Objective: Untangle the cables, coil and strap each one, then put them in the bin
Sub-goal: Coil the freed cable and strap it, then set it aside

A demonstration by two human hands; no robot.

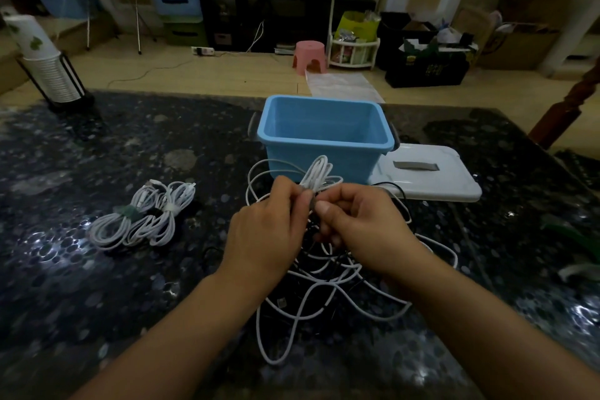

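Thin white cable coil (pixel 319 176) held at centre, 6 o'clock of the open blue plastic bin (pixel 324 136) | left hand (pixel 266 230) and right hand (pixel 360 224) both pinch it (grey strap barely visible) | loose white cable tangle (pixel 324 295) beneath, partly hidden by hands | strapped white coils (pixel 146 216) at 9 o'clock.

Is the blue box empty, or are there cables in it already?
Empty, as far as shows. The blue bin shows only bare inner walls, and the strapped coils still lie on the table.
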